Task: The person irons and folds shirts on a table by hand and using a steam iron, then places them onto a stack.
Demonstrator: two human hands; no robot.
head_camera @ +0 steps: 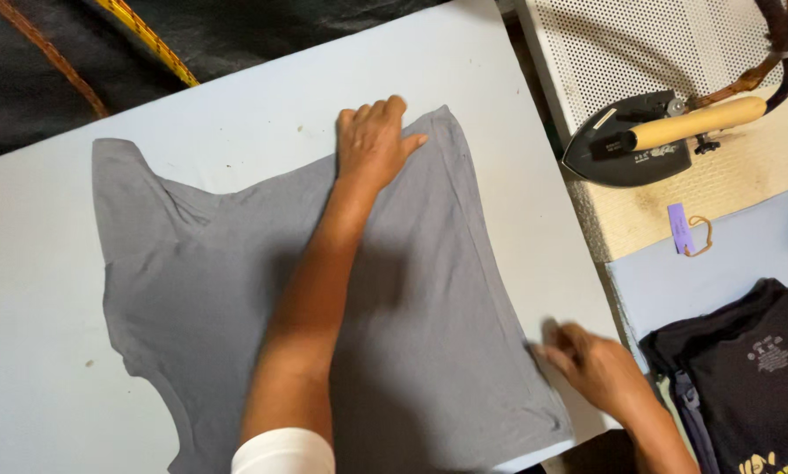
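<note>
Shirt (236,290) beneath both flat hands

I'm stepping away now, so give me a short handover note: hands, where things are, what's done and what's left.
Left hand: flat, open, pressing the grey shirt near its far edge.
Right hand: at the shirt's right edge, blurred; grip unclear.
Shirt lies spread on the pale board, no fold visible yet.
Iron is parked on the mat to the right, untouched. Dark shirts are stacked to the right.
Left, probably: smoothing, ironing or folding.
</note>
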